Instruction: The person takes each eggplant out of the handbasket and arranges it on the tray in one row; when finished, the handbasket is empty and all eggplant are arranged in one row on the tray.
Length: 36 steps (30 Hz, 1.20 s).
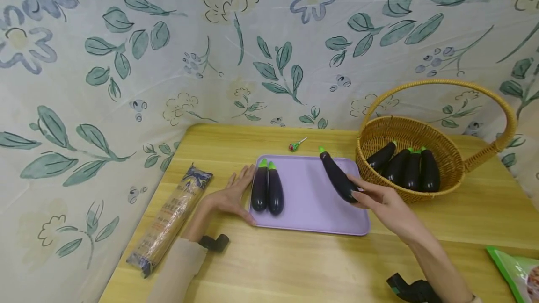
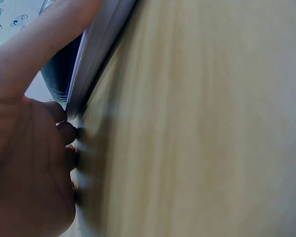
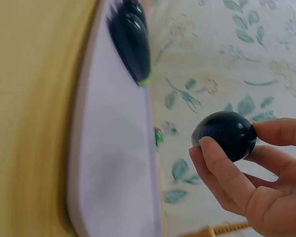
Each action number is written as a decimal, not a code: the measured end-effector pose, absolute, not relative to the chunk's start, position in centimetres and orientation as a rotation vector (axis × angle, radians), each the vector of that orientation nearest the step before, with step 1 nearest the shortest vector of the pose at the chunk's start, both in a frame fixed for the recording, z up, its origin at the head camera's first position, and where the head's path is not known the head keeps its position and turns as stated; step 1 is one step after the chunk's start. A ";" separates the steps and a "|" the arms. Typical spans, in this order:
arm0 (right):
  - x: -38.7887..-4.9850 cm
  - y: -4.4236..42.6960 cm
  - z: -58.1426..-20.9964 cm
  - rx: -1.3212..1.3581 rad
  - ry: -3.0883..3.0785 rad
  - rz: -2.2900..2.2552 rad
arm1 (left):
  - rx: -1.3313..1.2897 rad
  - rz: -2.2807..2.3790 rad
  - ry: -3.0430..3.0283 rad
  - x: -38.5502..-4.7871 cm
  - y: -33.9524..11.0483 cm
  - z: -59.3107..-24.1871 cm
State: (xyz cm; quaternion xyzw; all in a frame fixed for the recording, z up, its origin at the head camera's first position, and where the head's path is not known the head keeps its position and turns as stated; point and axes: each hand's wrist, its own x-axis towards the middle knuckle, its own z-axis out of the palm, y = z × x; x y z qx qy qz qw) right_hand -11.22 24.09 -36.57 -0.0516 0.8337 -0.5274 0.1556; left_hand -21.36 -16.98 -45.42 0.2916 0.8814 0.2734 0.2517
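Observation:
My right hand (image 1: pixel 381 202) pinches an eggplant (image 1: pixel 338 176) by its thick dark end, above the right part of the lilac tray (image 1: pixel 309 219). In the right wrist view that eggplant (image 3: pixel 226 134) is seen end-on between thumb and fingers, raised off the tray. Two more eggplants (image 1: pixel 259 188) lie side by side at the tray's left end, green stems pointing to the back. My left hand (image 1: pixel 230 196) rests with spread, fairly straight fingers against the tray's left edge. In the left wrist view the left hand (image 2: pixel 29 163) touches the tray's side.
A wicker basket (image 1: pixel 467 167) with a tall handle holds several eggplants at the right. Behind the tray lies a wrapped lollipop (image 1: pixel 296 144). A long pack of dry noodles (image 1: pixel 170 221) lies on the left, and a green bag (image 1: pixel 515 272) at the right front. Floral cloth (image 1: pixel 269 60) hangs behind the table.

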 end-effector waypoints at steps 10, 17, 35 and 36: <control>-12.6 17.5 -39.9 -0.243 2.348 -1.515 | 0.809 0.751 2.396 -21.4 -17.1 -45.5; -13.0 15.1 -40.9 -0.164 2.392 -1.484 | 0.807 0.731 2.394 -21.4 -17.1 -45.5; -13.2 12.9 -42.3 -0.156 2.561 -1.338 | 0.811 0.749 2.382 -21.3 -17.1 -45.3; -13.2 12.8 -42.3 -0.167 2.571 -1.324 | 0.812 0.750 2.381 -21.3 -17.1 -45.3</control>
